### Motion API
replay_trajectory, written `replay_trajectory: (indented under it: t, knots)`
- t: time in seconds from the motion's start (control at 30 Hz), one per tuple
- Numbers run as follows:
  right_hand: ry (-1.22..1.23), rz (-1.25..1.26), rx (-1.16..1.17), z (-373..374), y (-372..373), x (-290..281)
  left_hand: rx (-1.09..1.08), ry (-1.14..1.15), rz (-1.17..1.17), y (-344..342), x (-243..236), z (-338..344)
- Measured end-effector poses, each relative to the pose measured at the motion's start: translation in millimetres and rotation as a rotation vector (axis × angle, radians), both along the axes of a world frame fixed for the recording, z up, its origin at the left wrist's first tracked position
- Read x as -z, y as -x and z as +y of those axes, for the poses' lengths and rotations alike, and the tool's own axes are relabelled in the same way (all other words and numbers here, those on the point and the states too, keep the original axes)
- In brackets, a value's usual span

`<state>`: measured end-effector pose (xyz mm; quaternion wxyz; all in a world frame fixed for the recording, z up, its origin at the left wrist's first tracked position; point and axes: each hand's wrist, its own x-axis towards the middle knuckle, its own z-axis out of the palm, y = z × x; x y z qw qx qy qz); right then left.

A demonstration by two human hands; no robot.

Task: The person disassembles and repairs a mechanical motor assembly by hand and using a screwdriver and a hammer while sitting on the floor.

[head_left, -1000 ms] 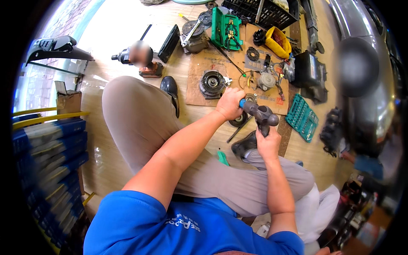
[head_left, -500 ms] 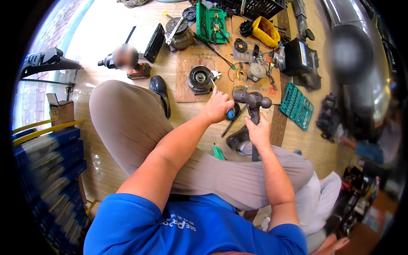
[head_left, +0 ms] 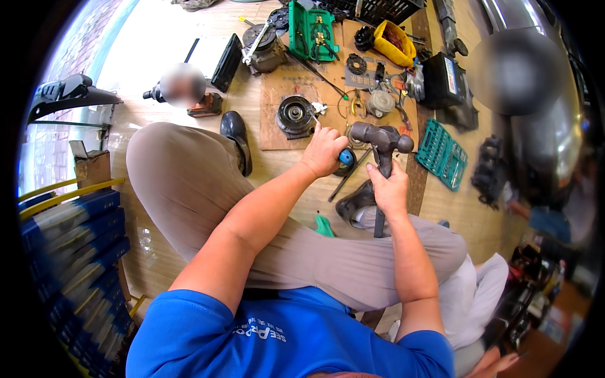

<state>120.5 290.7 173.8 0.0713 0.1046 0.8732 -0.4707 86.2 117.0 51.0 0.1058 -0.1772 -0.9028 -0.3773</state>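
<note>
My left hand is closed around a screwdriver; its blue handle end sticks out beside the fist. The thin shaft points up and left to the edge of a round black metal pulley part lying on cardboard. Whether the tip touches it, I cannot tell. A ball-peen hammer is in my right hand, gripped round the handle with the head raised just right of the screwdriver. White crumpled material sits beside the pulley part.
The cardboard also carries pliers and loose metal parts. Around it are a green tool case, a compressor-like unit, a yellow container, a black battery and a teal socket set. A cordless tool lies left.
The hammer and my right hand have shifted slightly to the right. My left hand keeps its hold on the screwdriver by the pulley part, and the whole view has moved a little.
</note>
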Motion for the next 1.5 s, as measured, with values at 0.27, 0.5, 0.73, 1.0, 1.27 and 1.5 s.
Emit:
replay_trajectory:
  t: [0.27, 0.5, 0.73, 1.0, 1.27, 1.5]
  knots:
    - [0.036, 0.009, 0.019, 11, -8, 4, -0.062, -0.048, -0.045, 5, -9, 4]
    - [-0.092, 0.416, -0.093, 18, -29, 2, -0.106, -0.131, -0.067, 16, -16, 5]
    - [-0.226, 0.240, -0.320, -4, -35, 11, -0.062, -0.105, -0.120, 19, -9, -5]
    - [0.103, 0.368, -0.096, -9, -36, 4, -0.137, -0.200, -0.102, 23, -20, -7]
    - [-0.001, 0.202, -0.022, -6, -40, 12, -0.103, -0.168, -0.065, 17, -16, -5]
    - [-0.003, -0.041, -0.030, -5, -33, 28, -0.008, 0.063, -0.038, 7, -3, -2]
